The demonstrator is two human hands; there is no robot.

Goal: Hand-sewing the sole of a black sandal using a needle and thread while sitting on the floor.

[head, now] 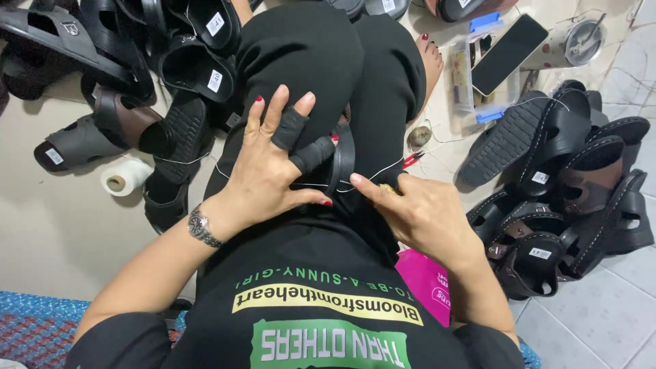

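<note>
Black leather strap (pixel 344 160) lies across the lap, mid-stitch. White thread (pixel 383 169) runs taut through it, so the sewing looks under way, not finished. The left hand (pixel 270 167) spreads over the knee, two fingers in dark fabric guards, steadying the strap. The right hand (pixel 417 212) pinches the thread, forefinger extended. Stitched brown-and-black sandals (pixel 567 198) heap to the right on the tiled floor (pixel 608 321), smooth matte ones (pixel 137 75) to the left, beside a waxy thread spool (pixel 125 178).
</note>
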